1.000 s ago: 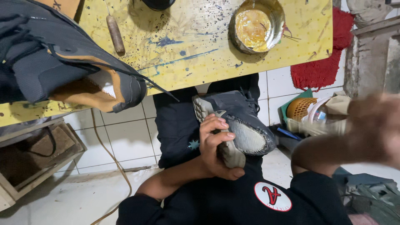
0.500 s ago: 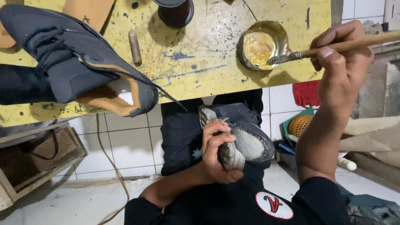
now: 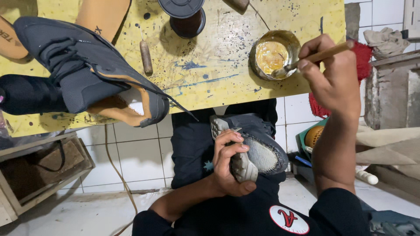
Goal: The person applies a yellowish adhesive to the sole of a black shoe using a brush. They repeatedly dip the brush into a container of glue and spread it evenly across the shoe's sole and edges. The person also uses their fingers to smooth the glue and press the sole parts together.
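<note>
Item: our right hand (image 3: pixel 333 74), clenched on a wooden-handled brush (image 3: pixel 313 57), bristle end dipped in the round metal bowl (image 3: pixel 273 53) of yellowish glue at the far right of the table.

Item: our left hand (image 3: pixel 229 162), closed around the grey shoe (image 3: pixel 251 146), which lay near us in our lap, its rough bottom turned up.

Relation: the shoe sat below and to the left of the brush hand, well apart from the bowl, past the near table edge.

Handling, as we judged it: load the bristles lightly, wipe the excess on the bowl's rim, and keep the shoe firmly braced, bottom upward.

Surroundings: yellow paint-flecked table (image 3: pixel 210 83); dark shoe with tan lining (image 3: pixel 94 76) at far left; wooden-handled tool (image 3: pixel 146 57) between; dark round tin (image 3: pixel 186 17) farther off; wooden crate (image 3: pixel 37 168) on the floor at left.
</note>
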